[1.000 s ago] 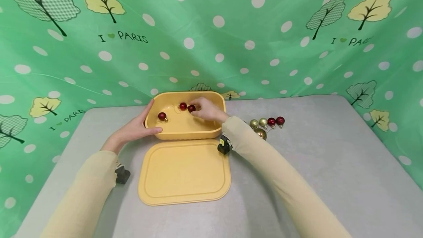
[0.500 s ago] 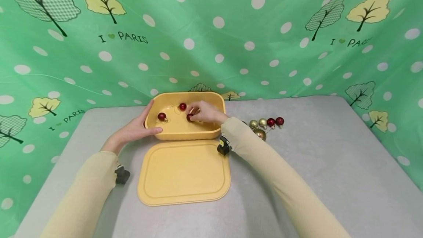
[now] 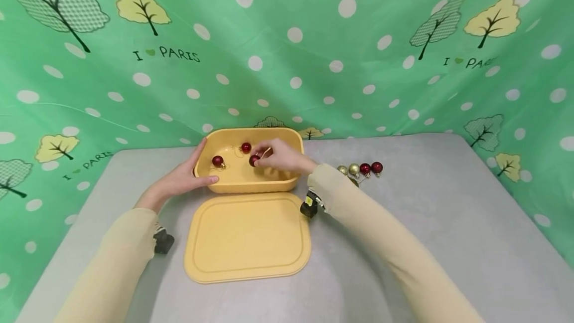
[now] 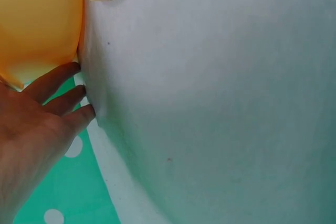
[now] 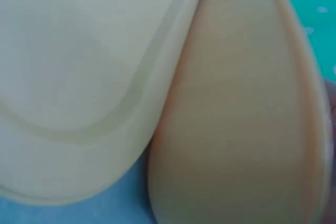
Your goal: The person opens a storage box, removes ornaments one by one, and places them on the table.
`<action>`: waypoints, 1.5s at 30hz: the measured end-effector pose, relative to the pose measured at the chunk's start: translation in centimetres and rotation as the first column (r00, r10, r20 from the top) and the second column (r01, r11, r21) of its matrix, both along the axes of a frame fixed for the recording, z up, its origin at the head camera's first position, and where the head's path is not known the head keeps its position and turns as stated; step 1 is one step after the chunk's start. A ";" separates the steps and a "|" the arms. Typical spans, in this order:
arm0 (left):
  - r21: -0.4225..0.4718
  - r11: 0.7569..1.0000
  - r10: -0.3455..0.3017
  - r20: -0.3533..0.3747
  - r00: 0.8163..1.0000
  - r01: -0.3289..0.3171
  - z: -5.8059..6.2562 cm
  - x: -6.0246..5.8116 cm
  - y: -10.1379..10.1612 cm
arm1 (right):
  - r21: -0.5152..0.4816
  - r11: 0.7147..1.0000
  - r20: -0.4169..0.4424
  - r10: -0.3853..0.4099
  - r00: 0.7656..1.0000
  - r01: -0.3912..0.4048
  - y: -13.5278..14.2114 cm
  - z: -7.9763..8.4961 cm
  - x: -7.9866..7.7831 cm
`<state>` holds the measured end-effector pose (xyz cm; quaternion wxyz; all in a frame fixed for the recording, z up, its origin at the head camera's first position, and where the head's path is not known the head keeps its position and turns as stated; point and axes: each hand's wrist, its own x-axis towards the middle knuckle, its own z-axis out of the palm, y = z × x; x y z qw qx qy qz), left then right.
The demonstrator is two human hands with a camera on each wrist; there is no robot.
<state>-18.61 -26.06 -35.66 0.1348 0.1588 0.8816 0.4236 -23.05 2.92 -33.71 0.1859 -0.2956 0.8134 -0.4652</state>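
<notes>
A yellow box [image 3: 251,187] stands at the back of the table. My left hand [image 3: 184,176] rests against its left end, thumb at the near corner of the rim; in the left wrist view its fingers [image 4: 55,85] reach out fairly straight beside the box wall. Inside the box, my right hand [image 3: 284,157] pinches a dark red bauble [image 3: 254,160] at its fingertips. Two more red baubles lie in the box, one to the left [image 3: 217,161] and one near the back [image 3: 246,147], with thin string loops. The right wrist view shows only the box's outer wall [image 5: 236,98] and the lid.
The yellow lid [image 3: 247,237] lies flat in front of the box. Right of the box sit gold baubles [image 3: 354,169] and red baubles [image 3: 376,167] in a row; my right sleeve [image 3: 381,233] partly covers a larger gold one. A green dotted curtain [image 3: 287,54] hangs behind the table.
My right hand and its red bauble have shifted slightly left and nearer within the box. The left hand stays on the box. The head view has tilted up a little.
</notes>
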 end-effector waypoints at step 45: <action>-0.027 0.999 0.018 0.019 1.000 -0.017 0.0 0.1 0.0 | -0.171 0.929 -0.002 -0.333 0.943 0.327 13.5 0.4 6.5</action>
